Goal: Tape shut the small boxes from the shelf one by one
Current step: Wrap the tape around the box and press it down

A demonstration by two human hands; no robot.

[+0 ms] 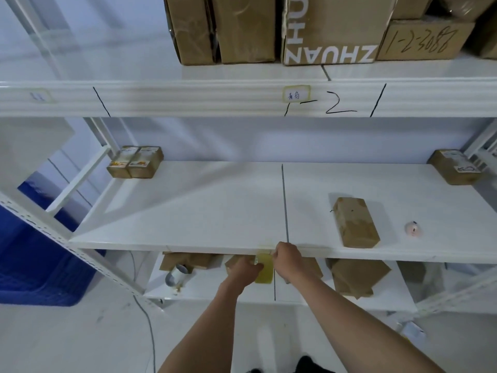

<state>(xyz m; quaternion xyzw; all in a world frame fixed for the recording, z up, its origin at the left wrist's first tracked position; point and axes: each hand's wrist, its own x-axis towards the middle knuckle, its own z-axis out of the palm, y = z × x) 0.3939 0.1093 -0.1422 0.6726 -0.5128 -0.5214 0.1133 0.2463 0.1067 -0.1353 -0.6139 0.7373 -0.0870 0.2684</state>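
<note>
A strip of yellowish tape point(265, 271) hangs down from the front edge of the middle shelf point(188, 211). My left hand point(243, 271) pinches the strip's left side just below the shelf edge. My right hand point(287, 258) pinches the strip's top where it meets the edge. A small brown box point(355, 223) lies on the shelf to the right of my hands, apart from them. Two small labelled boxes point(134, 161) sit side by side at the back left, and another small box point(454, 166) sits at the back right.
A small pink round object point(413, 228) lies right of the near box. On the lower shelf are a tape roll point(177, 275) and cardboard pieces point(357, 275). Large cartons point(330, 30) fill the top shelf. A blue bin point(35, 254) stands at the left.
</note>
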